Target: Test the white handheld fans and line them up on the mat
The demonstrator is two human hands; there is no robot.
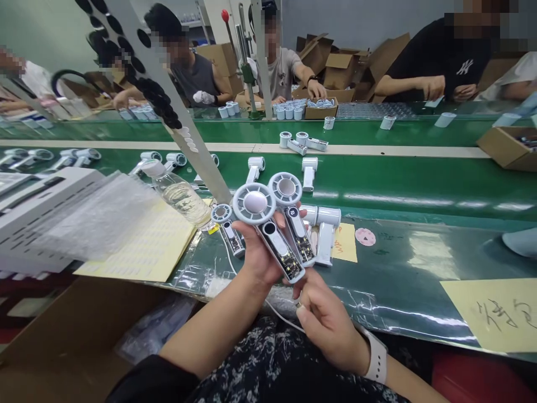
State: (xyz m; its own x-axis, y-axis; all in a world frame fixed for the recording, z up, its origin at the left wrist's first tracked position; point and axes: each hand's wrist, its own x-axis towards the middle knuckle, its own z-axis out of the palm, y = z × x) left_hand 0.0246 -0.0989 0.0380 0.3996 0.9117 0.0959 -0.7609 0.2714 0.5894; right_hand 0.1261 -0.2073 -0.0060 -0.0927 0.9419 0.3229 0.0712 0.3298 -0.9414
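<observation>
My left hand [258,257] is wrapped around two white handheld fans, a nearer fan [254,204] and a second fan [286,187] just right of it. Both have round grey-rimmed heads pointing up and handles with bare circuit boards showing. Just below the handle ends, my right hand [329,322] pinches the small plug [298,304] of a thin white cable [282,318]. Whether the plug touches a fan, I cannot tell. Another fan [232,238] with its board exposed lies left of my left hand. More white fans [326,238] lie behind the held ones.
A slanted metal post [201,151] rises behind a water bottle [180,193] on the left. Yellow paper [168,263] and plastic film lie beside it. Across the green belt [377,182], carrying several fans, people work near cartons. A handwritten yellow sheet [495,313] lies at right.
</observation>
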